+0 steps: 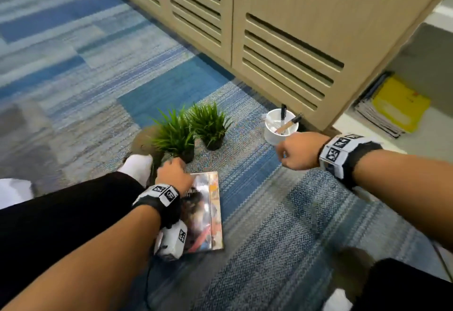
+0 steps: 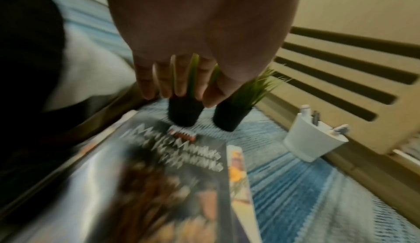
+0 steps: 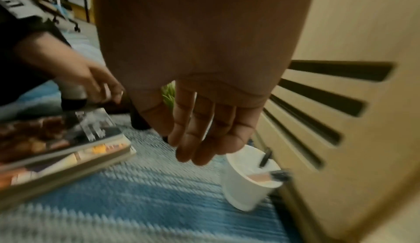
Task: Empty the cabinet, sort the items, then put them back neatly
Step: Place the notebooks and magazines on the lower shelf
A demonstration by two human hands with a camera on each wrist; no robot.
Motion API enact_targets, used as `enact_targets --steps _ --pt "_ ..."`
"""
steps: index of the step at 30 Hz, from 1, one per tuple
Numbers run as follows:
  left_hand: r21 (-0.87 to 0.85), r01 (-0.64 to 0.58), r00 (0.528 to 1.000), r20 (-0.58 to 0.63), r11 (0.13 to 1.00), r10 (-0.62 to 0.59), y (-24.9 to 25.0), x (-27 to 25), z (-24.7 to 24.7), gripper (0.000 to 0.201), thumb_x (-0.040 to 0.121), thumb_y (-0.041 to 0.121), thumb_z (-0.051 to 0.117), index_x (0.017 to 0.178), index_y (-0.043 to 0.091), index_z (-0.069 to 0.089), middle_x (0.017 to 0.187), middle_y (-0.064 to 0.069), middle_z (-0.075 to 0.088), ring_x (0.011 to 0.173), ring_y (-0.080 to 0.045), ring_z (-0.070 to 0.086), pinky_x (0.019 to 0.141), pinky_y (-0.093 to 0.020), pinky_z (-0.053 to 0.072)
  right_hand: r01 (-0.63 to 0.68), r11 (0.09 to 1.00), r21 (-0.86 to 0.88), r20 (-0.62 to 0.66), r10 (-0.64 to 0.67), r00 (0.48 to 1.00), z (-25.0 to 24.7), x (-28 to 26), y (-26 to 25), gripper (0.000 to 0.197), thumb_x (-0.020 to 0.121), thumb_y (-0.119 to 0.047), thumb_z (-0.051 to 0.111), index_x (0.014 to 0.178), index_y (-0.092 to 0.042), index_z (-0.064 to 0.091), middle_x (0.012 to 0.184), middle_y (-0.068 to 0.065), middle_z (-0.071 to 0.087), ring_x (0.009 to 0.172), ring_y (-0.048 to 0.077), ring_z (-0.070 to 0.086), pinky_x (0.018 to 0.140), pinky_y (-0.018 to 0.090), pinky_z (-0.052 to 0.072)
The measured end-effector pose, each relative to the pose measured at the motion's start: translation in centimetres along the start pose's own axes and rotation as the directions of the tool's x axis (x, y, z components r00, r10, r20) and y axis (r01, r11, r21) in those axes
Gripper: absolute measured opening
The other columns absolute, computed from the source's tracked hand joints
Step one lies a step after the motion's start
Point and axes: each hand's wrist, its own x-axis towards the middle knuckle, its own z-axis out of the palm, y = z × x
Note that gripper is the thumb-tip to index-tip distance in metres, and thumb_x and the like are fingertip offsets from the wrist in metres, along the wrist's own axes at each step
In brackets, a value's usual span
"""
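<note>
Two small green plants in black pots [image 1: 174, 136] [image 1: 210, 124] stand side by side on the carpet. A stack of glossy books [image 1: 206, 212] lies in front of them. My left hand [image 1: 171, 172] hovers over the far end of the books, just before the nearer pot [image 2: 184, 112], with relaxed fingers [image 2: 163, 85] holding nothing. A white cup [image 1: 277, 131] with pens stands by the cabinet door. My right hand [image 1: 293, 151] hangs above and just short of the cup [image 3: 245, 189], loosely curled and empty.
The slatted wooden cabinet doors [image 1: 294, 28] run along the back. The right door is swung open, and a yellow folder [image 1: 397, 104] on stacked papers lies inside. My black-trousered legs and a white sock [image 1: 137, 166] lie at the left, and a knee [image 1: 404, 286] at the lower right.
</note>
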Motion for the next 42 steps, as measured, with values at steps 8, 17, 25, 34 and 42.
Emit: enact_targets --steps 8,17,25,34,42 --pt "-0.323 0.467 0.876 0.294 0.823 -0.382 -9.2 -0.6 6.1 0.091 0.033 0.041 0.083 0.111 -0.003 0.065 0.111 -0.018 0.071 0.096 -0.032 0.071 0.083 -0.040 0.060 -0.268 0.630 0.729 0.199 0.178 0.964 11.8 7.3 -18.1 0.051 0.079 -0.036 0.067 0.121 -0.012 0.049 0.124 0.012 0.063 0.108 0.027 0.062 0.089 0.032 0.050" --pt "-0.490 0.552 0.827 0.424 0.675 -0.369 -9.9 -1.0 5.2 0.028 0.051 0.018 0.084 0.065 -0.003 0.071 0.058 -0.014 0.063 0.046 -0.023 0.053 0.044 -0.024 0.039 -0.520 0.286 0.805 0.404 0.377 0.833 16.3 8.6 -21.5 0.095 0.058 -0.038 0.078 0.137 -0.010 0.032 0.136 0.015 0.049 0.121 0.034 0.055 0.098 0.040 0.050" --pt "-0.702 0.484 0.875 0.383 0.522 -0.297 -9.8 -1.1 6.0 0.070 0.029 0.018 0.078 0.095 -0.005 0.071 0.087 -0.015 0.075 0.077 -0.031 0.071 0.075 -0.045 0.059 -0.479 0.179 0.860 0.414 0.306 0.858 18.4 9.8 -19.5 0.097 0.036 -0.041 0.077 0.122 -0.017 0.040 0.109 0.012 0.066 0.089 0.029 0.069 0.065 0.037 0.059" --pt "-0.779 0.201 0.980 0.159 0.594 -0.124 -5.3 -4.4 3.2 0.061 0.049 0.007 0.083 0.097 0.022 0.047 0.096 -0.006 0.070 0.088 -0.029 0.069 0.087 -0.052 0.055 -0.350 -0.237 0.906 0.385 0.123 0.915 17.9 4.9 -17.3 0.047 0.064 -0.021 0.085 0.106 -0.016 0.065 0.100 0.011 0.075 0.082 0.022 0.071 0.083 0.043 0.060" --pt "-0.755 0.043 0.969 0.191 0.654 0.158 4.4 -8.4 1.5 0.057 0.064 -0.016 0.076 0.107 0.011 0.049 0.089 -0.012 0.076 0.073 -0.027 0.075 0.059 -0.034 0.055 -0.297 -0.618 0.728 0.371 -0.009 0.929 19.1 -1.3 -11.6 0.030 0.068 -0.005 0.073 0.098 -0.009 0.070 0.101 0.013 0.066 0.100 0.030 0.060 0.092 0.042 0.051"
